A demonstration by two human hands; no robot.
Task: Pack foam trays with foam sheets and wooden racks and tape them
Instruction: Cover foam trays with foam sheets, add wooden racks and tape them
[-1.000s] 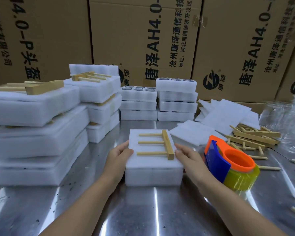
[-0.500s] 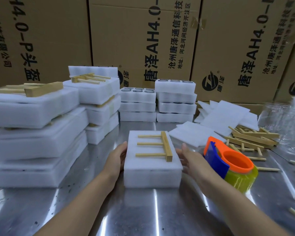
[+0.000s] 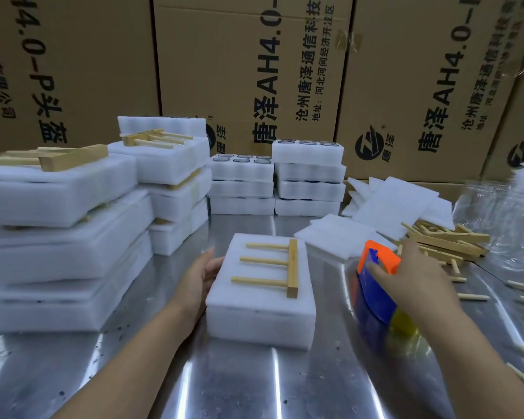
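Atop one foam tray (image 3: pixel 259 323), one rack (image 3: pixel 293 269); left hand (image 3: pixel 201 279) flat, right hand (image 3: pixel 415 278) round dispenser (image 3: pixel 375 293).

Foam tray (image 3: pixel 260 316) at centre of desk (image 3: pixel 254 382), wooden rack (image 3: pixel 285 267) on top; tape dispenser (image 3: pixel 375 291) just right of it; foam sheets (image 3: pixel 339 234) behind the dispenser, loose racks (image 3: pixel 448 240) right of those; tray stacks (image 3: pixel 58 237) left and behind; cartons (image 3: pixel 248 71) along the back.

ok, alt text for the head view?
A person's left grip rests flat against a foam tray topped with a wooden rack on a metal table, while the right grip holds a tape dispenser beside it. Stacked trays stand left and behind; foam sheets and loose racks lie right, with cardboard boxes behind.
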